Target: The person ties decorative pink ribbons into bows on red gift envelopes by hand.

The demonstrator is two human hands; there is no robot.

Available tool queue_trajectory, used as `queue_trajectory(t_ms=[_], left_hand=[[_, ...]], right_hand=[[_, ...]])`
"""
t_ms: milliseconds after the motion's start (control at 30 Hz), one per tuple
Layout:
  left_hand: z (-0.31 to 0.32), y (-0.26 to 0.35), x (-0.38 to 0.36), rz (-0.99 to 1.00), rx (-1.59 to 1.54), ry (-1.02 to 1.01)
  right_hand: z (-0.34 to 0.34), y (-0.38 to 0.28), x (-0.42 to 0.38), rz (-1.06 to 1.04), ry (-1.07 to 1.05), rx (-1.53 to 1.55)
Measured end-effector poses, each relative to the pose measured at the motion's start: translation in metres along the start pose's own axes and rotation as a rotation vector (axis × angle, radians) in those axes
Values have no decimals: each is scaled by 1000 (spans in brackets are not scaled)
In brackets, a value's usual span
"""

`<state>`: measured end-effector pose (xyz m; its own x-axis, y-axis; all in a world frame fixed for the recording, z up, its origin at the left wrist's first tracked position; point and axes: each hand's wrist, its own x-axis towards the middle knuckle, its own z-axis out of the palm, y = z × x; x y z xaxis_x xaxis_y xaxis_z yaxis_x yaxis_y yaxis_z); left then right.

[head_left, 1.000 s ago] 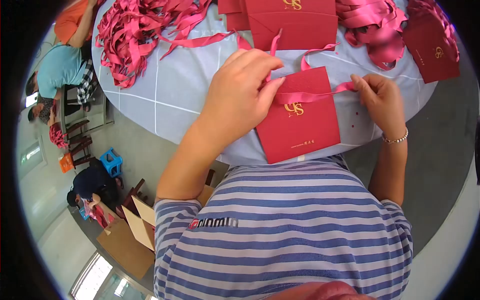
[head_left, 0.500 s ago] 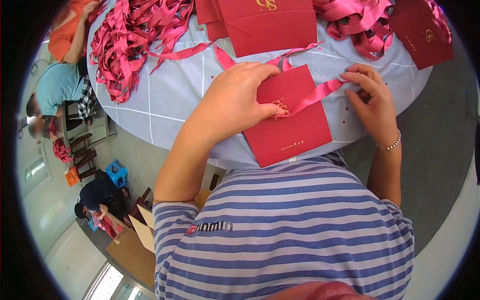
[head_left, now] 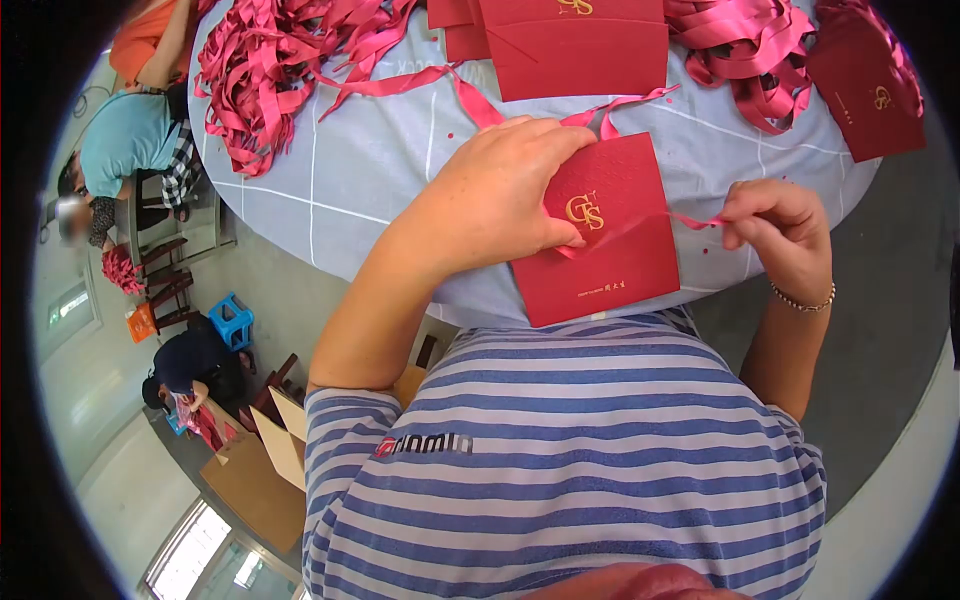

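left hand [head_left: 490, 195]: it lies flat on the red bag [head_left: 605, 230], fingers pressed down on the top left part, holding it still.
right hand [head_left: 775, 225]: it pinches the thin end of the pink ribbon [head_left: 690, 217] between thumb and fingers, just off the bag's right edge.
red bag: it lies flat on the bench [head_left: 370, 170], at the near edge, close to the person's striped shirt [head_left: 560, 450]. its long side runs from near to far, tipped a little to the right. the gold letters face up.
pink ribbon: it runs sideways across the bag, from the left hand to the right hand.
far side: more red bags [head_left: 575, 45] and a ribbon pile [head_left: 260, 70] lie on the bench.
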<state>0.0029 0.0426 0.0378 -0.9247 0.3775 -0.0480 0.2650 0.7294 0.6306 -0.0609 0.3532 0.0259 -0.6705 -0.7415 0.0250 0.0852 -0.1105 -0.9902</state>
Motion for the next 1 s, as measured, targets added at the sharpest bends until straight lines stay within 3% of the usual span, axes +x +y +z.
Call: queue_trajectory(t_ms=[33,100,267,333,433,567,700,767,833,900,1000], left_hand=[[2,-1,-1,21,4,17],[6,0,-1,20,2,43],[6,2,-3,20,-2,41],[7,2,-3,35,-4,32],[5,3,-2,17,-13,-8],[8,3,-2,36,7,7],[11,6,2,-4,-74,135],[13,10,4,-36,-82,153],[15,12,3,-29,-17,220],[16,13,2,-35,-6,226],[17,15,2,-41,16,230]], right_hand=[[1,4,0,5,-4,1],[7,9,5,-149,44,341],[12,29,8,-244,129,148],[28,30,13,-173,462,240],[18,35,11,-45,324,286],[35,22,21,86,361,359],[50,25,28,150,398,199],[60,26,26,174,387,-58],[78,22,28,120,447,-97],[85,22,27,-17,481,-372],[86,21,25,-63,453,-559]])
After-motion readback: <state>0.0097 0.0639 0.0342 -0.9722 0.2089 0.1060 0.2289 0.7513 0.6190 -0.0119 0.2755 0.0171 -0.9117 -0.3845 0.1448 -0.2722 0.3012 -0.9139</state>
